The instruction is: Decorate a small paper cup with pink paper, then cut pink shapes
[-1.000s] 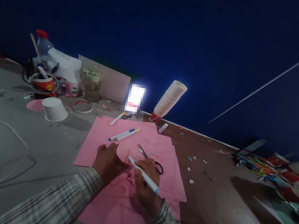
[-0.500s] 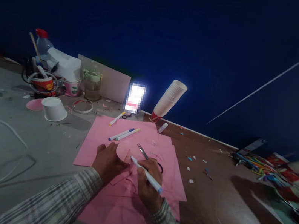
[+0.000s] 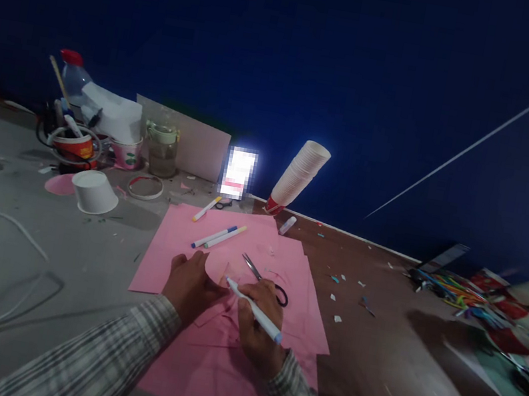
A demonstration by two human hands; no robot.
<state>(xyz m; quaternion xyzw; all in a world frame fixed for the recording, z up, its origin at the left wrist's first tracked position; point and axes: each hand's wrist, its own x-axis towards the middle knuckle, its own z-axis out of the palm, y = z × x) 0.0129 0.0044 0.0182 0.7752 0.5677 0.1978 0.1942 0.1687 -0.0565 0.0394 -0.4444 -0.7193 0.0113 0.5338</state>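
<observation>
In my right hand [image 3: 263, 326] is a white marker pen [image 3: 258, 315] with a light blue end, held in a writing grip, its tip pointing left toward my left thumb. My left hand [image 3: 191, 287] pinches a pink paper piece [image 3: 215, 278], with the thumb reaching toward the pen tip; the fingers partly hide the piece. Under both hands lie overlapping pink sheets [image 3: 155, 271] with loose cut strips on top. Scissors [image 3: 252, 265] with black handles rest just beyond my right hand, slightly apart. Farther up the sheets lie several more markers [image 3: 226, 237].
A leaning stack of paper cups [image 3: 301, 174] stands by the blue wall, near a small glue stick [image 3: 287, 225]. To the left are a white tub [image 3: 94, 192], a jar [image 3: 161, 150] and a pen cup [image 3: 74, 149]. Colourful craft items [image 3: 453, 283] lie at right, with paper scraps scattered about.
My right hand has shifted slightly left with the marker, bringing its tip nearer my left thumb. My left hand stays in place.
</observation>
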